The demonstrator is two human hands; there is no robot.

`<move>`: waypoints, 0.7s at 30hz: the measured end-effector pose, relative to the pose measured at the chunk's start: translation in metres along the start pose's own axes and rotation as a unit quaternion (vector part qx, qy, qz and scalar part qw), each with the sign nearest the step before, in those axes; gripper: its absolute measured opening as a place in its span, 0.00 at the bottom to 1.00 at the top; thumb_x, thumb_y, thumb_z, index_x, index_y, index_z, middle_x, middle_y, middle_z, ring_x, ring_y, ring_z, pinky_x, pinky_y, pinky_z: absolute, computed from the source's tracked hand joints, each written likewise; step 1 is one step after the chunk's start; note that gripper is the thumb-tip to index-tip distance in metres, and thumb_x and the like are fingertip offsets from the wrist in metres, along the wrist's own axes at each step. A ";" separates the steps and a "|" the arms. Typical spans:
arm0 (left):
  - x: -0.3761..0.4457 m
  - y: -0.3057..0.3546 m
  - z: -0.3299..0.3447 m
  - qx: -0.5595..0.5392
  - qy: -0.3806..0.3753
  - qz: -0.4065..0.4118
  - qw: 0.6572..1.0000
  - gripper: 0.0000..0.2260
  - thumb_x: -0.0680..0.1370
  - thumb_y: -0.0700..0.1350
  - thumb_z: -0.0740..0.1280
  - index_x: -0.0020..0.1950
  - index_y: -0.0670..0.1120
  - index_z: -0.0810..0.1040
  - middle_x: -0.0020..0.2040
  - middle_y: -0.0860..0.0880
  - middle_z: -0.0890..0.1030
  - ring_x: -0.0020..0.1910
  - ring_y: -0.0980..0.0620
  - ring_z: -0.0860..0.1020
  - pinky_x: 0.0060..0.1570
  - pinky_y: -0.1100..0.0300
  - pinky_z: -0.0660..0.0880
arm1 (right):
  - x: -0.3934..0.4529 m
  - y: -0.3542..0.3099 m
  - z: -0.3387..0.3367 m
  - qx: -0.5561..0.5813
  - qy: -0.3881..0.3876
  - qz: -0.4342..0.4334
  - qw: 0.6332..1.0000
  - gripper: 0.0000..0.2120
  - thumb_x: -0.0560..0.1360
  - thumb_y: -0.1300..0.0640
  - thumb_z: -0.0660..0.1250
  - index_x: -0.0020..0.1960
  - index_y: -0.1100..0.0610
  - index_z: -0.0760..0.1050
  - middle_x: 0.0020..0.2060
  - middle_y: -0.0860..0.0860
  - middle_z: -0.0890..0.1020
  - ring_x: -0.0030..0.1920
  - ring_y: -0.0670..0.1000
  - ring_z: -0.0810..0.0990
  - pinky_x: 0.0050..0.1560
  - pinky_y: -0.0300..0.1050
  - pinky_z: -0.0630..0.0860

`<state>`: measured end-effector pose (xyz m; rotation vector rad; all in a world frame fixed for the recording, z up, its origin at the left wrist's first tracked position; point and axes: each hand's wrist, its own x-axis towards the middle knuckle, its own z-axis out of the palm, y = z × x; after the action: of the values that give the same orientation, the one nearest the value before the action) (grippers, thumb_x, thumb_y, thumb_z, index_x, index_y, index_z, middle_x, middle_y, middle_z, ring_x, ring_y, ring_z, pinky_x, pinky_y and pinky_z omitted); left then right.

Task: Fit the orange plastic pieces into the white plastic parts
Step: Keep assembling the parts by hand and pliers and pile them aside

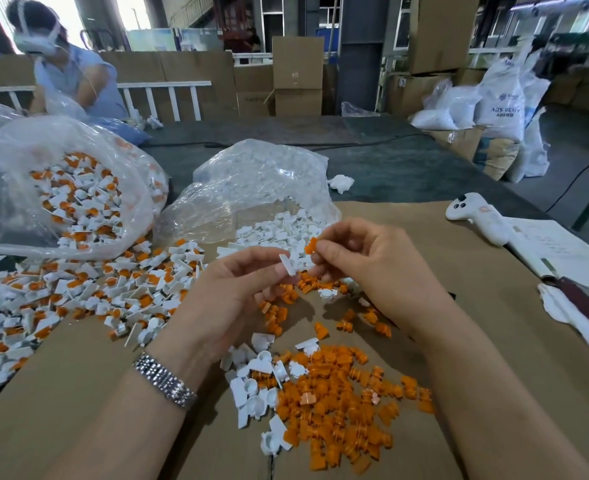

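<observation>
Head view, looking down at a cardboard-covered table (78,393). Left hand (230,289), w/ a metal watch (165,381) on the wrist, pinched one white plastic part (288,264) betw. thumb & fingertips. Right hand (362,261) pinched one orange plastic piece (310,244) at its fingertips, just beside the white part, apart from it, not yet seated. Step in hand appeared to be lining up the pair; next move prob. called for turning the orange piece to match the white part's opening, then pressing the two together. Below the hands lay a loose heap of orange pieces (341,410), too many to count, w/ a small cluster of white parts (258,386) touching its left edge, approx. a dozen or more. To the left, a wide spread of assembled white-&-orange units (78,296), uncountable. Two clear plastic bags stood behind: left bag (26,161) held assembled units, middle bag (258,174) held white parts spilling toward the hands. At right, one white controller (473,216), beside an open notebook (556,251). A second person (74,77) sat at far left, working at another bag.
</observation>
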<state>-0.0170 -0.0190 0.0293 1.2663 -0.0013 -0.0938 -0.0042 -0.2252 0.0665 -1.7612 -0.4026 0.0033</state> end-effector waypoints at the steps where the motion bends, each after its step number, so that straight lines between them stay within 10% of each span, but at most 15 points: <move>1: 0.000 0.001 0.001 -0.031 -0.007 0.001 0.999 0.10 0.70 0.37 0.76 0.50 0.43 0.88 0.52 0.39 0.86 0.55 0.41 0.85 0.48 0.58 0.83 | -0.001 -0.001 0.001 0.009 -0.009 -0.002 1.000 0.03 0.79 0.60 0.69 0.52 0.58 0.81 0.41 0.52 0.87 0.41 0.47 0.86 0.44 0.38 0.82; 12: -0.007 0.003 0.007 -0.011 -0.012 0.086 0.996 0.10 0.70 0.36 0.74 0.49 0.43 0.89 0.47 0.43 0.87 0.47 0.49 0.86 0.49 0.62 0.82 | -0.003 0.004 0.016 -0.140 0.029 -0.075 0.987 0.02 0.78 0.54 0.72 0.47 0.50 0.80 0.37 0.44 0.82 0.36 0.46 0.80 0.37 0.36 0.77; 21: -0.012 0.007 0.012 -0.104 0.009 0.066 0.992 0.10 0.70 0.34 0.71 0.47 0.43 0.89 0.46 0.44 0.88 0.46 0.52 0.87 0.44 0.65 0.82 | -0.007 0.004 0.036 -0.048 0.060 -0.080 0.994 0.02 0.79 0.55 0.70 0.47 0.53 0.80 0.36 0.47 0.82 0.35 0.44 0.79 0.36 0.38 0.78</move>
<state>-0.0286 -0.0272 0.0403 1.0556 -0.0593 0.0319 -0.0180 -0.1933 0.0531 -1.8082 -0.4615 -0.2385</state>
